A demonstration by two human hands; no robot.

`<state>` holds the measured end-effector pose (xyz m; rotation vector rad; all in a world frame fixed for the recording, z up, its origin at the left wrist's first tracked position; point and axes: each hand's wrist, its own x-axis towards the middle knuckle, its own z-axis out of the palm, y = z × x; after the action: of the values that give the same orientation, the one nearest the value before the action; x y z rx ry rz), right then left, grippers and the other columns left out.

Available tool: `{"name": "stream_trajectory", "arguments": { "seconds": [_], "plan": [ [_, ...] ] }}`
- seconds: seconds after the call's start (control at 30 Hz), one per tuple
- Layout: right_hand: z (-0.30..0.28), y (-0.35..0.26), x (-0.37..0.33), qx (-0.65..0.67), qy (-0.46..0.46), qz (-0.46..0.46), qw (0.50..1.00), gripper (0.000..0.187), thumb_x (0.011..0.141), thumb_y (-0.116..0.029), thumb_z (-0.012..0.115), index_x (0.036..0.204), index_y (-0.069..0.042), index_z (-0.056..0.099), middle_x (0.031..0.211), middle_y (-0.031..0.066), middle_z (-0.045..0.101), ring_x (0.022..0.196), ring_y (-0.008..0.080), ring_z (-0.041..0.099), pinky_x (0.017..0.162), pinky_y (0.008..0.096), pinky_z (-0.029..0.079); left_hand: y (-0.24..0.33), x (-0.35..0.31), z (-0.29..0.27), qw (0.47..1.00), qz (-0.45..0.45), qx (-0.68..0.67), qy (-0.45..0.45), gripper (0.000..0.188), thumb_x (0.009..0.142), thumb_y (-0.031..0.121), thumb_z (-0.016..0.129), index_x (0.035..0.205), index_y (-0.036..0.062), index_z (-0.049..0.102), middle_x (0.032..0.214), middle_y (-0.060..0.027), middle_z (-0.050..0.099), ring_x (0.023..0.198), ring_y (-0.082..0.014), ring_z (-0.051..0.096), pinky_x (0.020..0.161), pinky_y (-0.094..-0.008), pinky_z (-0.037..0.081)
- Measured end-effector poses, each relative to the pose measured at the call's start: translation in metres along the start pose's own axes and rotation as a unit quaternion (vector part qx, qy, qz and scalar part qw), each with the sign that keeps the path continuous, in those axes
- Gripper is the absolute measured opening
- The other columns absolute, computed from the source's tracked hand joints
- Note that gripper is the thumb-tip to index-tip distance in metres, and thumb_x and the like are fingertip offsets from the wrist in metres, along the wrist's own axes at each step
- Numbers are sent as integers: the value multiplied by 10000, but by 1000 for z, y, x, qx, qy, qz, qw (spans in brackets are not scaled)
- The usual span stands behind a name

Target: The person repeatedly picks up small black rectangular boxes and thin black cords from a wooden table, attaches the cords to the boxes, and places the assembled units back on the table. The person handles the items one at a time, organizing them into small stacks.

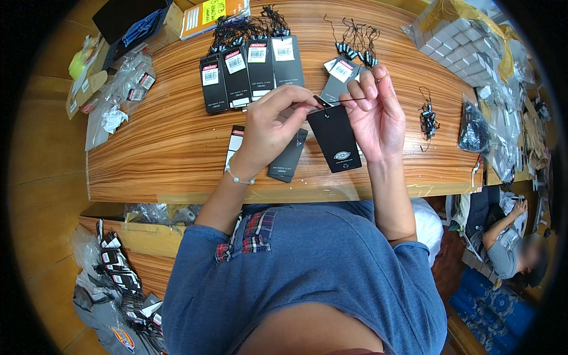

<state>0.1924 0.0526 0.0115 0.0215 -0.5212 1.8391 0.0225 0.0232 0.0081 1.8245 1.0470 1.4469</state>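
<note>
A black hang tag (334,142) with a small white print hangs between my hands over the table. My left hand (269,127) pinches close to the tag's top corner, where a thin black string (346,100) passes through its hole. The string runs taut to my right hand (381,118), whose fingers are closed on its other end. Beneath my left hand lie some dark grey tags (288,165), partly hidden by it. A white-labelled tag (235,142) shows beside my left wrist. Behind my hands sits another labelled grey tag pile (338,80).
Several stacks of labelled tags (257,74) with strings stand at the far side. Loose black strings (429,121) lie at right, near a bag of black strings (473,130). Small white boxes in plastic (452,41) fill the far right corner. Another person (503,248) is at lower right.
</note>
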Motion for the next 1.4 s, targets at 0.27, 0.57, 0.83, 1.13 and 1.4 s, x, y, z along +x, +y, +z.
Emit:
{"name": "stream_trajectory", "arguments": {
  "seconds": [0.27,0.57,0.83,1.13,1.4],
  "plan": [
    [-5,1,-1,-56,16,-50,997,112,940,-213,402,961,-121,460,775,50,487,692,151,440,736,339,433,5,3,-8,967,144,210,26,163,660,-68,622,785,33,595,839,-71,615,767,-211,598,683,-292,463],
    [18,-8,-8,-290,-47,91,951,91,908,-120,462,919,-33,489,718,73,537,612,128,532,603,246,450,2,5,-7,976,85,198,-16,201,686,-22,616,846,44,515,867,-79,613,851,-223,576,742,-309,444],
    [-11,-12,3,-190,-184,112,958,147,884,-198,501,861,-55,480,636,56,517,607,143,503,627,300,401,7,-1,-10,990,-68,1,-125,232,723,37,612,918,34,487,875,-92,586,865,-236,576,755,-331,447],
    [-31,2,2,-105,-162,125,973,144,884,-235,502,862,-99,461,627,61,515,621,166,463,648,337,402,14,4,-23,951,-132,-123,-252,171,810,52,548,965,25,481,900,-46,518,883,-123,521,793,-267,415],
    [-44,5,-4,37,-207,182,961,140,878,-223,522,876,-94,466,667,79,516,650,177,452,679,354,452,6,9,-19,960,-89,71,-255,139,813,45,535,944,8,509,913,-102,584,853,-204,580,784,-320,423]
  ]
}}
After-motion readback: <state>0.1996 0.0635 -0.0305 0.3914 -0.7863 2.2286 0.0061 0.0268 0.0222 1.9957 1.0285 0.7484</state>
